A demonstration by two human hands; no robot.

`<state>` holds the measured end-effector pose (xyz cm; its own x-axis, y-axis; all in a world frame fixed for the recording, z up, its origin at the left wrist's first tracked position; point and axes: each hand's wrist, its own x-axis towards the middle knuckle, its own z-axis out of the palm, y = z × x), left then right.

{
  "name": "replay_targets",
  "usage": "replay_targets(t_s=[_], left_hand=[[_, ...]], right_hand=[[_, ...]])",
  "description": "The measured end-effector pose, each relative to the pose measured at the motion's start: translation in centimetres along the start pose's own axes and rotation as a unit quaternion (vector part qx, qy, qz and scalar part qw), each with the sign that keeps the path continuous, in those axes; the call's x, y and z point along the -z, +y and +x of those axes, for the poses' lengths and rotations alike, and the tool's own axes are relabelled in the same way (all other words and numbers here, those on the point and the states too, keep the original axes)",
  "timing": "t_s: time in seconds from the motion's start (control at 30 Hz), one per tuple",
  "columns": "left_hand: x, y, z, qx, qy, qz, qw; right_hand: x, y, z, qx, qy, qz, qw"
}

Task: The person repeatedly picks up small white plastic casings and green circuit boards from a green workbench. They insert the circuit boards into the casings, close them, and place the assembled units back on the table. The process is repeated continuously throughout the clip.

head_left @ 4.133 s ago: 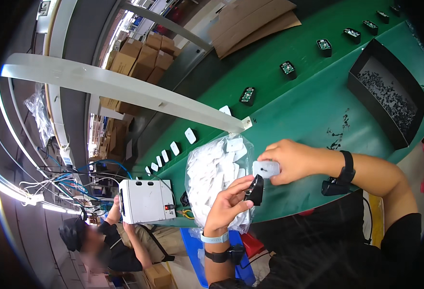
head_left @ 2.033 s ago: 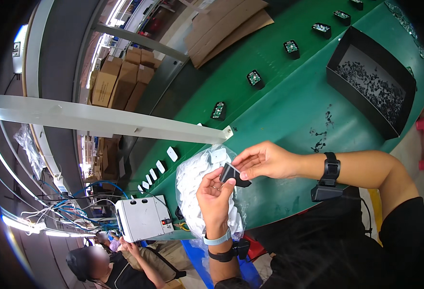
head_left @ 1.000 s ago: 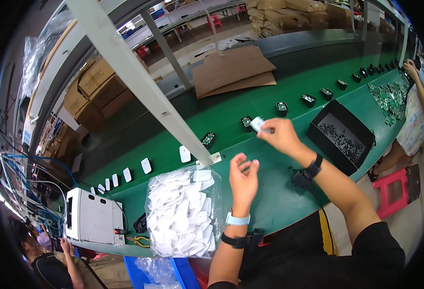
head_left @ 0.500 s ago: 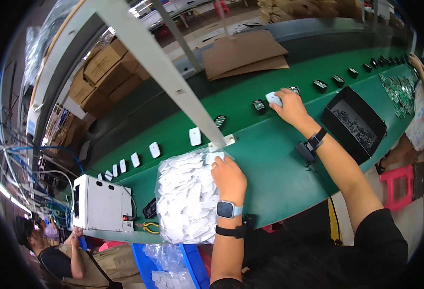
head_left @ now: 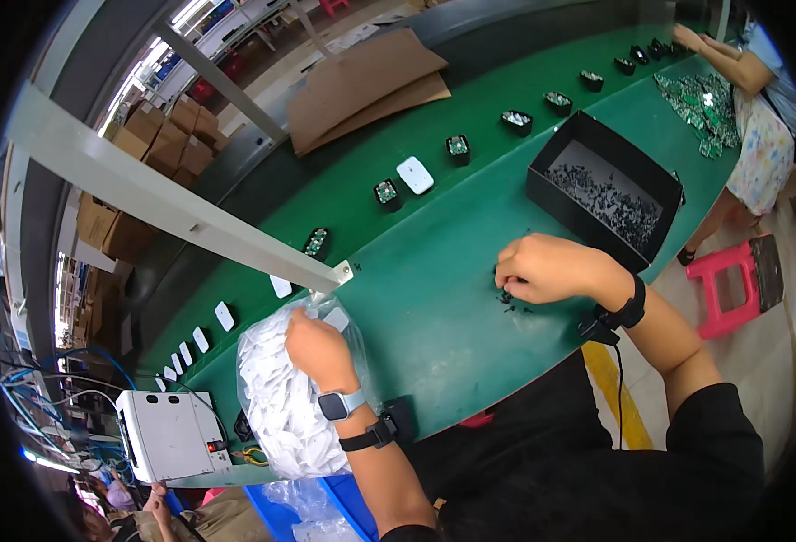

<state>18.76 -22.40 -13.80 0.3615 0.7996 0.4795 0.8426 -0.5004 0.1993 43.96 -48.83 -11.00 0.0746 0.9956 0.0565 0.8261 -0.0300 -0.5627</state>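
My left hand [head_left: 321, 350] is curled over a clear plastic bag [head_left: 280, 397] full of white plastic covers; its fingertips are hidden. One white cover [head_left: 335, 318] lies beside its thumb side, near the bag's mouth. My right hand [head_left: 547, 269] is closed in a pinch just above the green bench, at a few small black parts [head_left: 510, 301] scattered there. What it pinches is too small to make out. On the green belt a white cover [head_left: 414, 175] lies between open black housings with circuit boards, a nearer one [head_left: 386, 193] and a farther one [head_left: 457, 149].
A black box [head_left: 597, 185] of small black parts stands right. A metal post [head_left: 190, 221] slants across to the bench. White-topped units [head_left: 224, 316] line the belt's left, near a white machine [head_left: 170, 438]. A person [head_left: 750, 81] sits far right by piled circuit boards [head_left: 701, 108].
My right hand has let go of the white cover on the belt and come back to the black parts on the bench. My left hand has shifted over the bag. The view has turned.
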Motion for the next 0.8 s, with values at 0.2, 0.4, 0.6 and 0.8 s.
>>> replay_targets(t_s=[0.2, 0.4, 0.6, 0.8], left_hand=[[3.6, 2.9, -1.1, -0.052, 0.121, -0.157, 0.979], [0.3, 10.0, -1.1, -0.058, 0.040, -0.588, 0.806], [-3.6, 11.1, -2.2, 0.087, -0.137, -0.767, 0.621], [-4.3, 10.3, -2.6, 0.110, -0.174, -0.780, 0.591]], right_hand=[[-2.4, -1.1, -2.2, 0.003, 0.025, -0.013, 1.000], [-3.7, -1.3, -2.4, -0.024, 0.038, -0.067, 0.997], [-4.2, -2.1, -2.3, 0.006, 0.042, -0.150, 0.988], [-0.7, -3.9, 1.9, 0.013, 0.115, 0.052, 0.992]])
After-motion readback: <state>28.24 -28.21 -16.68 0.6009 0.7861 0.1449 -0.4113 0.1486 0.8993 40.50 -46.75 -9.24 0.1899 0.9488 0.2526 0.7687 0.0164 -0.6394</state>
